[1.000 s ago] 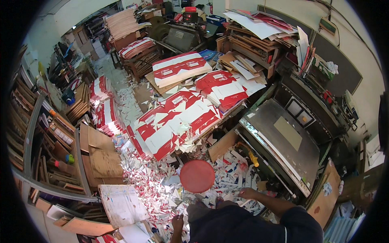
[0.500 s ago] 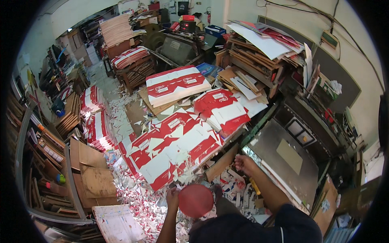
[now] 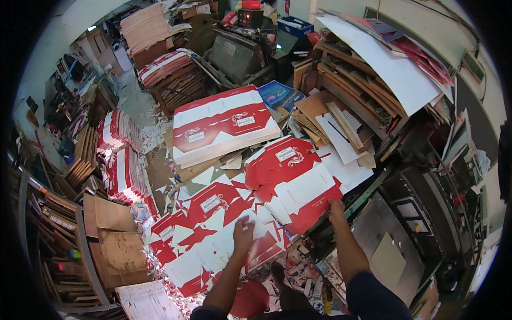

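My left hand [image 3: 244, 234] is over a large red and white printed card sheet [image 3: 200, 261], fingers loosely apart and slightly blurred, with nothing visible in them. White triangular offcuts [image 3: 184, 233] lie scattered on that sheet. My right hand [image 3: 336, 209] is closed at the right corner of a smaller pile of die-cut red and white carton blanks [image 3: 304, 186]; its fingertips are partly hidden. Behind both hands rises a thick, neat stack of the same printed sheets [image 3: 226, 120].
Below my left forearm is a round red stool [image 3: 250, 300]. Paper scraps [image 3: 298, 272] cover the floor. A dark press with a flat metal bed [image 3: 368, 229] stands to the right. Wooden boards [image 3: 120, 234] lean at left, and a shelf stacked with boards [image 3: 357, 90] stands at far right.
My right hand has moved from beside the press bed to the carton blanks' corner. My left hand has gone from beside the stool up over the sheet. The view has shifted closer to the sheets.
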